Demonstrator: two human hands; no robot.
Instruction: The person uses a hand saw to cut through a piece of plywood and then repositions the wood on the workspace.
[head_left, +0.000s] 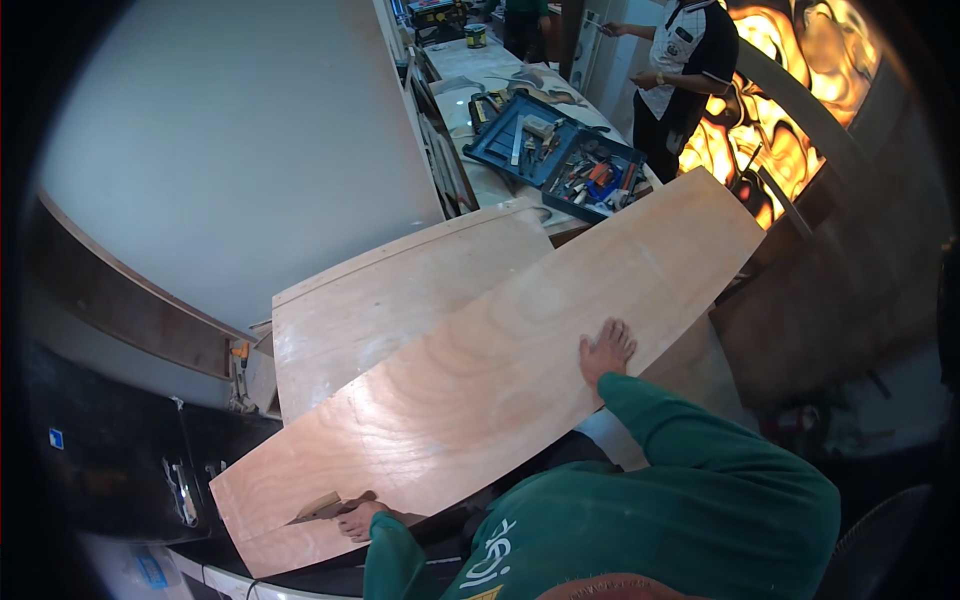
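A long pale plywood panel [480, 360] lies slantwise in front of me, from the near left to the far right. Flat on its surface, near the right-hand edge, rests my right hand [607, 352], fingers stretched out and holding nothing. At the panel's near left end, my left hand [362, 521] is closed around a small tool with a light wooden part and a dark part [318, 508]; its exact kind is too small to make out. The tool sits against the panel. Beneath the long panel, a wider plywood board [400, 285] is partly hidden.
Beyond the panels, an open blue toolbox [555, 150] full of hand tools stands on a cluttered worktable [455, 105]. Another person [685, 80] stands at the far right beside a glowing patterned panel [810, 60]. A large pale board [240, 130] rises on the left, above black cabinets [110, 450].
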